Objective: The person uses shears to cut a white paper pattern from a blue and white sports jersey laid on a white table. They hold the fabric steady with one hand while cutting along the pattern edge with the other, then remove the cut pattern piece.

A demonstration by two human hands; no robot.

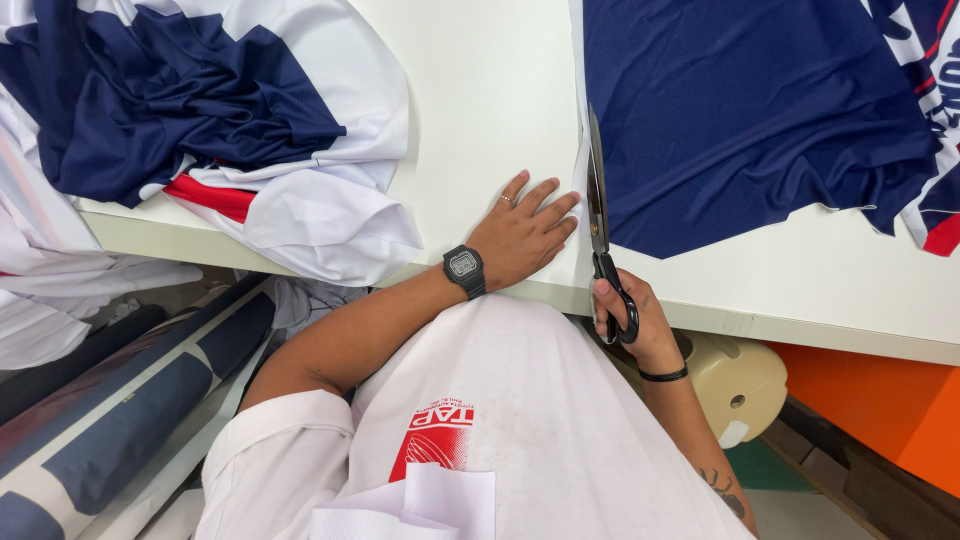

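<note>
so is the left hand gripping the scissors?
No: the left hand lies flat on the white fabric, while the right hand holds the scissors.

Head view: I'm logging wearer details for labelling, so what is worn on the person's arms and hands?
Left hand: a ring on one finger and a dark digital wristwatch, with a short white sleeve above. Right hand: a thin black wristband, and a small dark tattoo on the forearm.

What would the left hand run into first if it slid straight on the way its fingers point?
The left hand lies flat on the white cloth, fingers aimed up and right. Going on, it would likely meet the scissors blades first, then the navy fabric beyond.
</note>
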